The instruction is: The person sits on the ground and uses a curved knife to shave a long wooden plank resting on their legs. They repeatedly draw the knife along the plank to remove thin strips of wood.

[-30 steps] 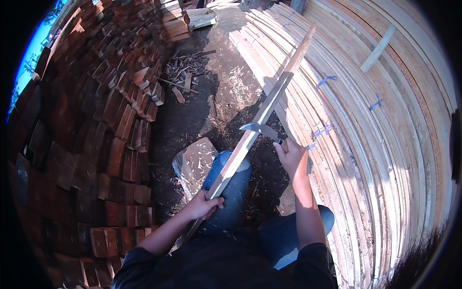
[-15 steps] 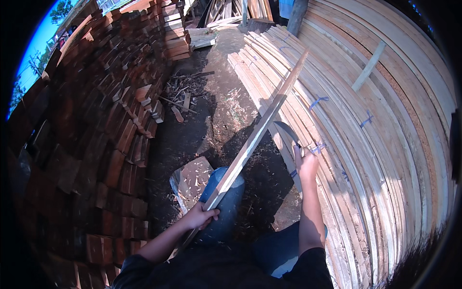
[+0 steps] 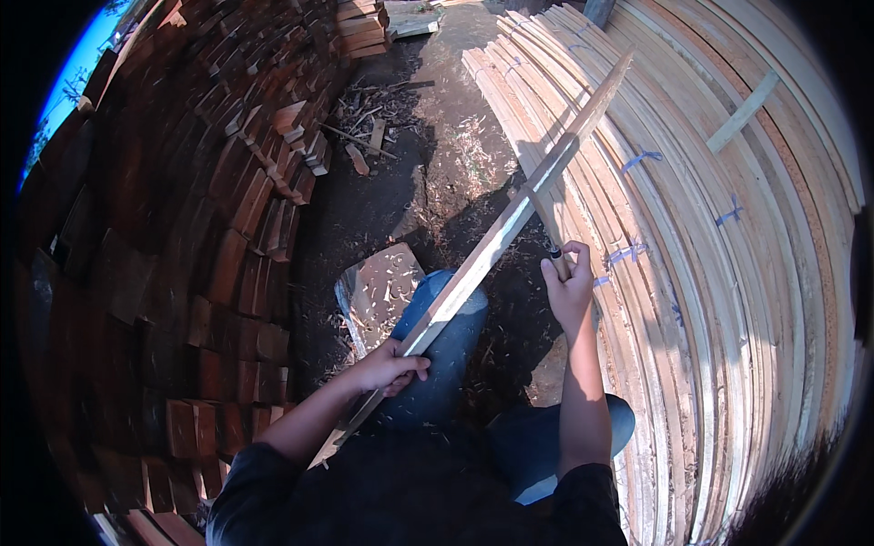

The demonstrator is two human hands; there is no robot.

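My left hand (image 3: pixel 390 368) is wrapped round the lower part of a long wooden strip (image 3: pixel 473 278). The strip slants from near my body up to the far right and passes over my jeans-covered knee (image 3: pixel 451 337). Its lower end sticks out behind the hand. In my right hand (image 3: pixel 572 289) is the handle of a sickle (image 3: pixel 561 266), just right of the strip. The sickle's curved blade is thin and hard to make out now, up by the strip's edge. Pale shavings are scattered over the knee.
Stacked reddish-brown wood blocks (image 3: pixel 228 273) form a wall on the left. Long pale strips (image 3: pixel 674 300), tied in bundles with blue-purple bands, curve along the right. A shaving-strewn wooden block (image 3: pixel 382 282) lies beside my knee. Wood scraps (image 3: pixel 369 127) litter the dirt ground ahead.
The view has tipped downward, so the scene sits higher and further right. My right hand has turned and come nearer with the sickle, whose blade shows less. My left hand keeps its hold on the strip.
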